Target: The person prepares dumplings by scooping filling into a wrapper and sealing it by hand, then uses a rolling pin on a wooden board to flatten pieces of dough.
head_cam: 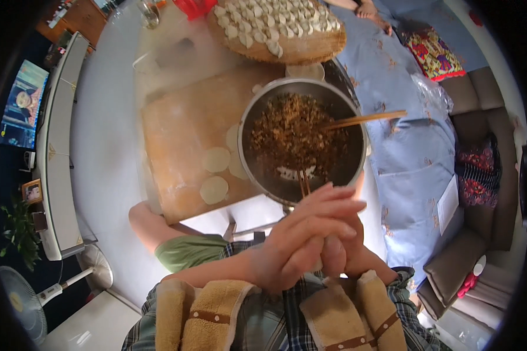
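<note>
My left hand (292, 239) and my right hand (355, 243) are clasped together in front of my chest, fingers overlapping and thumbs side by side. A pale sliver of dough (318, 264) shows under the thumbs, apparently a dumpling mostly hidden by the hands. Just beyond them is a metal pot (355, 171) of dark chopped filling (294, 127). One pair of chopsticks (369, 118) leans over its right rim; other chopsticks (305, 182) stand at its near side. Left of the pot, round dough wrappers (214, 190) lie on a floured wooden board (180, 153), some partly under the pot.
Rows of folded dumplings (268, 19) cover a round woven tray (307, 46) at the far side. Near it are a red plastic container (194, 6) and a glass jar (148, 15). Another person's limb (369, 11) rests on the blue-covered sofa (404, 149). A fan (22, 302) stands left.
</note>
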{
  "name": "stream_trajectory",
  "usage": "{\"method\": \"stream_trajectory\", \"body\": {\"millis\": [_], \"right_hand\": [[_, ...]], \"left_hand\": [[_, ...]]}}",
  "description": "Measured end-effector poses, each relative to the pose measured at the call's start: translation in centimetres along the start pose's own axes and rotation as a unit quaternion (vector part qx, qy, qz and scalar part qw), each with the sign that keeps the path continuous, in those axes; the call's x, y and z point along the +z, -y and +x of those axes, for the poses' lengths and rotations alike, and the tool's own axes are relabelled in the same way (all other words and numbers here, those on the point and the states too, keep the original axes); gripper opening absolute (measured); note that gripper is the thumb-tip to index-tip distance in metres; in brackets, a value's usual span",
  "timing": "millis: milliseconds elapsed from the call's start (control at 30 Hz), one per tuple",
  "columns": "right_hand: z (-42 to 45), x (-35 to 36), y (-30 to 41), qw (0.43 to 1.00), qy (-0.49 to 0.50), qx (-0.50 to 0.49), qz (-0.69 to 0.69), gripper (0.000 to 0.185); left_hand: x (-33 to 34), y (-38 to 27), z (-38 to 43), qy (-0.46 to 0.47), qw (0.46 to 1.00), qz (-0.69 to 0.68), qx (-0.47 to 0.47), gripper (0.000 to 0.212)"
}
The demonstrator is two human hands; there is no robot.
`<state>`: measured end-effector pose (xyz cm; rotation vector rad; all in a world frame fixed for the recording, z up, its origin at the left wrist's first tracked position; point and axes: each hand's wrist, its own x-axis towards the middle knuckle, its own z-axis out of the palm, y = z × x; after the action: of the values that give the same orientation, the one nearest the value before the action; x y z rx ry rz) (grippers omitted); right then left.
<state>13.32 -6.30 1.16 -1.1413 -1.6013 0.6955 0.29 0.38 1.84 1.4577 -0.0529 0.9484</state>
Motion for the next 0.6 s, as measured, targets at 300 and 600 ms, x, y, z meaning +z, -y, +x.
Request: {"method": "stream_trajectory", "body": {"millis": [300,600], "right_hand": [[3.4,0.4,0.7,0.934,-0.027,0.290,0.209,0.046],[7.5,-2.3,-4.7,0.879,-0.042,0.394,0.265,0.032]], "left_hand": [[-1.9,2.2,0.5,-0.097,0.982,-0.049,-0.155,0.109],[-17.7,7.6,-4.6,-0.210,0.801,0.520,-0.209,0.064]]}}
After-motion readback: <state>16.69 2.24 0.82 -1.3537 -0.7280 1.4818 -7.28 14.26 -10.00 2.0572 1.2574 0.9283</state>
